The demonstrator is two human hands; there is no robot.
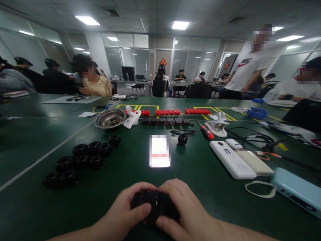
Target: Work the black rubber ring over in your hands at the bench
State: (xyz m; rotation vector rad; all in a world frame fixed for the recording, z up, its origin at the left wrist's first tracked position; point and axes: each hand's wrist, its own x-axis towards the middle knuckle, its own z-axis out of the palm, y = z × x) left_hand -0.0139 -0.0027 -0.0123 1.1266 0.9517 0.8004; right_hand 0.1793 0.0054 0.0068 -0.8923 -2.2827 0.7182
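Note:
Close in front of me, at the bottom middle, I hold a black round plastic part in both hands. My left hand wraps its left side, thumb across the near face. The fingers of my right hand curl over its top and right side, and its thumb presses low on the front. Much of the part is hidden by my fingers. Just beyond lies a lit phone. To the left sits a group of several black ring-shaped parts, and one more black ring-shaped part stands right of the phone.
A metal bowl holds small brass-coloured pieces. Behind the phone are a black strip of parts and red trays. At right lie a screwdriver, a white power bank and a light blue device. Other people sit or stand beyond.

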